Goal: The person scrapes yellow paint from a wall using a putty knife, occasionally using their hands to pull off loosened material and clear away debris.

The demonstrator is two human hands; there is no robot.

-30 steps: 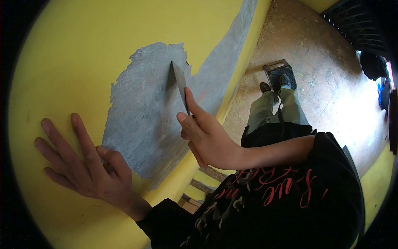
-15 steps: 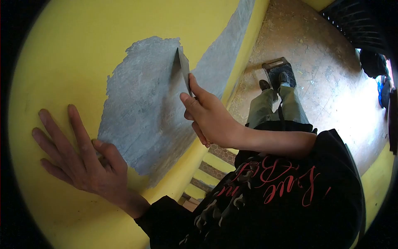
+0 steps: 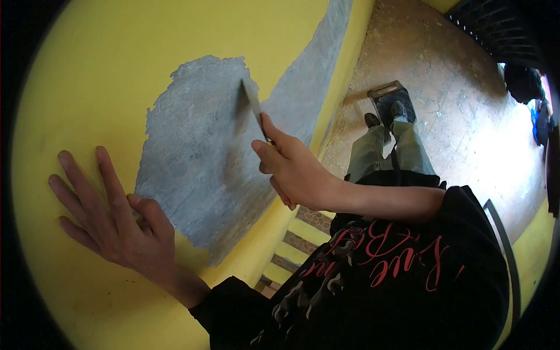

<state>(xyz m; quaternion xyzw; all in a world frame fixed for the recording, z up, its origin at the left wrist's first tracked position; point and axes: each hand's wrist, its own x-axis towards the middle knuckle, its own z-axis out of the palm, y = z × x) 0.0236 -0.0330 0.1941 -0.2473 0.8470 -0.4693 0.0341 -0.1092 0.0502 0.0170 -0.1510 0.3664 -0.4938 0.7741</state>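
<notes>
A bare grey patch (image 3: 192, 146) with ragged edges shows on the yellow wall (image 3: 105, 70). My right hand (image 3: 297, 172) is closed round a scraper (image 3: 252, 100), its thin metal blade edge-on to me and its tip near the upper right border of the patch. The scraper's handle is hidden in my fingers. Left of the patch, my left hand (image 3: 125, 233) lies on the yellow paint with its fingers spread and holds nothing. Its thumb is close to the patch's left edge.
Below, my feet are on a black step stool (image 3: 396, 99) standing on the tiled floor (image 3: 437, 64), which has small flakes on it. A dark slatted object (image 3: 496, 32) is at the top right. Yellow and brown steps or slats (image 3: 303, 233) show beneath the wall's edge.
The scraper's blade tip has moved slightly down and left along the patch's upper right edge, where the paint border looks a little different. My left hand stays almost in place.
</notes>
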